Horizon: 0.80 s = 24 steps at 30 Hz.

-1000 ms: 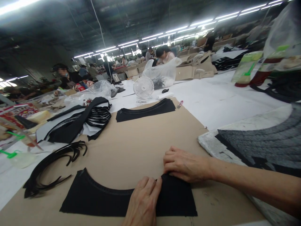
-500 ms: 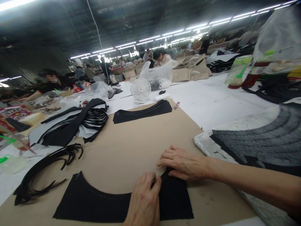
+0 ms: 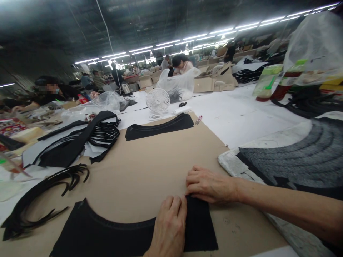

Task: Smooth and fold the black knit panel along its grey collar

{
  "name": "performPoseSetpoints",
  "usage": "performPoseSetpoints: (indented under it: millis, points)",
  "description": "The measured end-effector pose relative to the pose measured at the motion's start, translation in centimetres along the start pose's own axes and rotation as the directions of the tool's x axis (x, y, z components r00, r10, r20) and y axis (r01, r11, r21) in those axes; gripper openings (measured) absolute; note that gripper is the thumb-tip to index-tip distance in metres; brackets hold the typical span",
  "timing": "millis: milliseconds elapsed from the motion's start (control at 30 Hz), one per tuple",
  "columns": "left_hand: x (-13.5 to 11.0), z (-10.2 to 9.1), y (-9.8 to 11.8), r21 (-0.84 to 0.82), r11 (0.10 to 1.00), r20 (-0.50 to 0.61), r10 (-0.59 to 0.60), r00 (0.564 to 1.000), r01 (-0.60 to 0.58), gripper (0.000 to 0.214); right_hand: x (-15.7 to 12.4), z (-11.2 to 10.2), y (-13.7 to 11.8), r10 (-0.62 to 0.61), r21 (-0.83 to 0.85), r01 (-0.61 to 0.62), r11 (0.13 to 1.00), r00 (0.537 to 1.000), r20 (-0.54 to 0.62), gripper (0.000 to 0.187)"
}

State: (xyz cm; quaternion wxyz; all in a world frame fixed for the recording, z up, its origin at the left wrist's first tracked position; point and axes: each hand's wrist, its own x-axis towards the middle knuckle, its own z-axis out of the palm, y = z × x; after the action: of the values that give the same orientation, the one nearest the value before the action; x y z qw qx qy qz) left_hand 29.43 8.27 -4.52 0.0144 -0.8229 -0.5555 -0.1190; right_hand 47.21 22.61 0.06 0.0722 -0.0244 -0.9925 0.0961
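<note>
A black fabric piece [image 3: 112, 239] with a deep curved upper edge lies flat on a tan board [image 3: 150, 171] in front of me. My left hand [image 3: 170, 225] bears down on it right of the middle, its bent fingers closed together at the curved edge. Just to the right, my right hand [image 3: 210, 184] has its fingers curled round the same edge, near the piece's upper right corner. Both sets of fingertips are partly hidden. Farther back on the board rests a second curved black piece [image 3: 160, 128].
Black strips [image 3: 32, 200] and black cut pieces [image 3: 77, 142] lie at left. A white fan [image 3: 158, 101] stands behind the board, near a small pink-handled tool [image 3: 198, 120]. At right are a grey-black layered piece [image 3: 281, 160] on a pale slab and bottles [image 3: 268, 84]. Co-workers are in the background.
Both hands have shifted a little to the right along the curved edge. My right fingers have drawn in closer together. The view has turned slightly, moving the scene left.
</note>
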Motion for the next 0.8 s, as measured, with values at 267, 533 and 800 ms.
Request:
performPoseSetpoints:
  millis: [267,533,800]
  points:
    - [-0.5,0.5,-0.1,0.043,0.999,-0.018,0.030,0.999,-0.029,0.064,-0.8,0.1,-0.2,0.021,-0.005,-0.021,1.000,0.999,-0.030,0.019]
    - [0.0,0.3,-0.1,0.007,1.000,0.014,0.000,1.000,0.000,0.069,-0.9,-0.2,-0.3,0.040,-0.007,-0.040,0.999,0.999,-0.020,0.019]
    - [0.0,0.8,-0.1,0.067,0.997,-0.009,0.036,0.999,-0.036,0.070,-1.4,-0.3,-0.6,0.065,-0.016,-0.065,0.998,0.998,-0.004,0.019]
